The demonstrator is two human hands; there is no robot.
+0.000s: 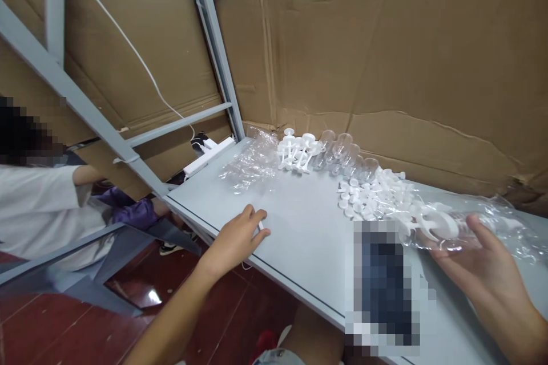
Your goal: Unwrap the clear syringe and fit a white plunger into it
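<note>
Approx. a doz. white plungers (295, 154) stand assembled at 12 o'clock on the bench (299, 228), clear cups (342, 151) beside; loose caps (368, 194) remain. Right hand (479, 262), 3 o'clock, palm up, grip clamped on a clear tube w/ white plunger (445, 225). Left hand (237, 236), 9 o'clock, flat on the edge, fingers relaxed, over a small white piece (260, 227).

The table (299, 228) looks like smooth, matt, pale grey sheet. Behind it stands creased brown cardboard (385, 57), rough and dull, torn along its top edge. The clear cups (342, 151) are glossy transparent plastic; the white parts (368, 194) are opaque plastic (slightly shiny). The bag (483, 222) under the right hand (475, 262) is crinkled, glossy clear film. The frame (214, 40) is painted grey metal.
</note>
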